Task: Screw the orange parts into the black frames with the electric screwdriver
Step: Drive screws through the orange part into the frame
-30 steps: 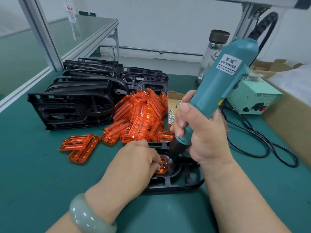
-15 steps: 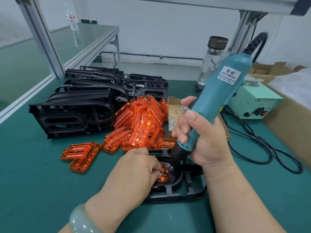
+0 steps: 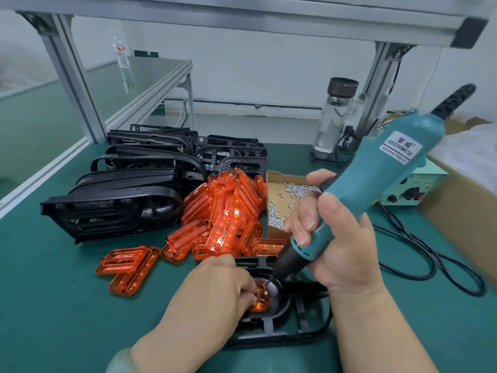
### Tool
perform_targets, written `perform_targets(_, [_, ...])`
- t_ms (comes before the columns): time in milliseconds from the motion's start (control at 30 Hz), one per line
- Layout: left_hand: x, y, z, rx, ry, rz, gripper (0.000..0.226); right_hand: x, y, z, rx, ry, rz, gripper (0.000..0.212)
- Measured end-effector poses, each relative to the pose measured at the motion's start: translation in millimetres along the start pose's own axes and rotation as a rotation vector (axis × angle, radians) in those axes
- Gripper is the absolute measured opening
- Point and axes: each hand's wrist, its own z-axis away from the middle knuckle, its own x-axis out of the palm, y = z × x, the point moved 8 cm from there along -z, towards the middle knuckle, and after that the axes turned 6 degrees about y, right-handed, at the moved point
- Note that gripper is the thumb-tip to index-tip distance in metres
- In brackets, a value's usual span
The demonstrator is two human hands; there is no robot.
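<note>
A black frame (image 3: 295, 328) lies flat on the green bench (image 3: 53, 313) at the near edge. An orange part (image 3: 260, 301) is seated in its rounded end, just under the fingertips of the left hand (image 3: 215, 289), whose curled fingers pinch it at its left side. The right hand (image 3: 344, 238) is wrapped around the grip of a teal electric screwdriver (image 3: 376, 181) – the tool is tilted up to the right, and its bit is set down onto the orange part beside the left fingertips. Behind lies a pile of orange parts (image 3: 228, 211), with two loose ones (image 3: 126, 267) to its left and a cardboard box of screws (image 3: 282, 195) to its right. Farther back, stacked black frames (image 3: 121, 205) are seen – and a glass bottle (image 3: 336, 117).
</note>
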Motion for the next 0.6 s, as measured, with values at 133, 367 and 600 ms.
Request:
perform_targets(133, [-3.7, -0.6, -3.0, 0.029, -0.024, 0.049, 0.017, -10.8, 4.3, -2.3, 0.024, 0.056, -0.031, 0.048])
perform_targets(367, [-12.7, -2.6, -2.8, 0.02, -0.011, 0.098, 0.012, -20.7, -0.2, -3.4, 0.027, 0.117, -0.105, 0.044])
perform_targets(600, [-32.9, 3.8, -16.4, 0.005, 0.082, 0.082, 0.009, -49.9, -12.7, -1.3, -0.005, 0.288, -0.166, 0.02])
